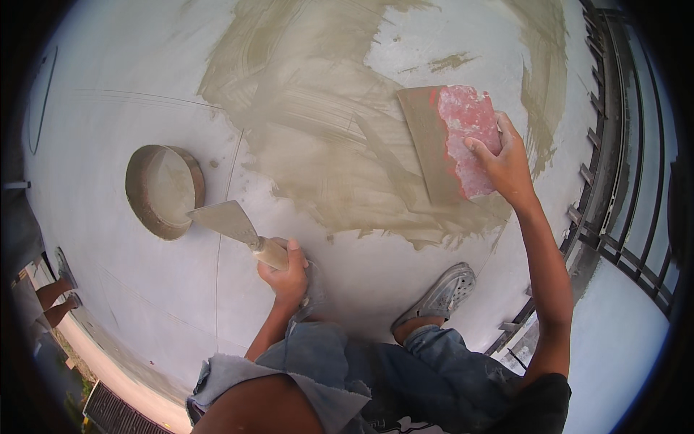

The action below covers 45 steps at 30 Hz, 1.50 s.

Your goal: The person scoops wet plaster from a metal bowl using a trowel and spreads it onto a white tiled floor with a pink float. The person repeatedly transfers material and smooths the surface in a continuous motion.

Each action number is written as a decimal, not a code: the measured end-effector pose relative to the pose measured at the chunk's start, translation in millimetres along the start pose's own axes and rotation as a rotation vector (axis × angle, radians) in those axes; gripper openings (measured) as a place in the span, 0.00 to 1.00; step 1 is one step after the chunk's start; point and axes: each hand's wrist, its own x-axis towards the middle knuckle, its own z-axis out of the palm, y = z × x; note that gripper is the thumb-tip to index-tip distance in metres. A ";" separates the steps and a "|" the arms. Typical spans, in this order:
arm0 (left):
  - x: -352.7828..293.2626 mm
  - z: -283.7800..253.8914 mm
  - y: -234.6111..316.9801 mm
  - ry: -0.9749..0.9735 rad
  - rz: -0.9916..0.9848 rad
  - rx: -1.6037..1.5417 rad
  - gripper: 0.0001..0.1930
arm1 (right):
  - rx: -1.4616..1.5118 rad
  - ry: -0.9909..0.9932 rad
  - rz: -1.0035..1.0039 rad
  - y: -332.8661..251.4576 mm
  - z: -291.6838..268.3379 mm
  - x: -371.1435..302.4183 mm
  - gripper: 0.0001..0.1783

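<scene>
Pale floor [166,289], largest, fills most of the view; wide tan coating [318,145] smeared across its upper middle, streaky and ragged-edged, probably wet and slick. Next down, a broad spreader [470,137], red and chalky on the right, grey-brown on the left, in the right hand [506,155] over the coating's right part; can't tell if its edge touches. Looks light, thin, a bit flexy; best held at the thick right edge, away from the smeared side. Round metal container [148,217] on the floor at left, pale residue inside; likely stiff, take by the rim. Smallest, a trowel [231,220] in the left hand [285,275], flared blade pointing up-left, tip at the container's lower right rim, contact unclear. Likely light, stiff blade; grip the pale handle. Right arm reaches well forward, elbow out to the side; thumb flat on the spreader's near face, fingers around its right edge, pinching it. Left arm low and close to the body, fingers curled around the trowel handle, thumb along it.
</scene>
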 end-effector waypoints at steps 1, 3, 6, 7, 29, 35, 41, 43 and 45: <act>-0.8 -1.3 -0.6 -0.005 0.006 0.006 0.10 | 0.128 -0.037 0.122 7.4 -7.1 -13.2 0.25; 0.5 -1.8 -2.3 -0.019 0.021 0.015 0.10 | 0.316 -0.097 0.262 21.4 -12.3 -46.3 0.25; 0.4 2.6 -1.4 -0.022 0.009 -0.020 0.10 | 0.087 -0.122 0.168 60.0 1.3 -103.8 0.27; 0.5 0.2 -1.7 -0.025 0.015 -0.006 0.10 | 0.092 -0.066 0.163 62.5 13.0 -114.9 0.28; -1.2 0.0 -7.0 0.012 0.007 0.011 0.10 | 0.269 0.130 -0.109 -66.1 112.4 24.2 0.33; -0.7 1.9 -3.8 0.019 -0.009 0.003 0.11 | 0.196 0.174 -0.151 -40.2 124.9 16.8 0.33; -2.1 5.2 -10.9 0.012 -0.021 0.001 0.11 | 0.205 0.132 -0.175 -90.4 161.5 49.4 0.35; 0.4 5.7 -8.1 0.034 -0.032 -0.022 0.11 | 0.173 0.104 -0.217 -109.2 149.1 56.9 0.33; -1.1 -1.0 -4.3 0.056 -0.027 -0.013 0.11 | 0.108 0.075 -0.227 -136.6 126.0 60.0 0.29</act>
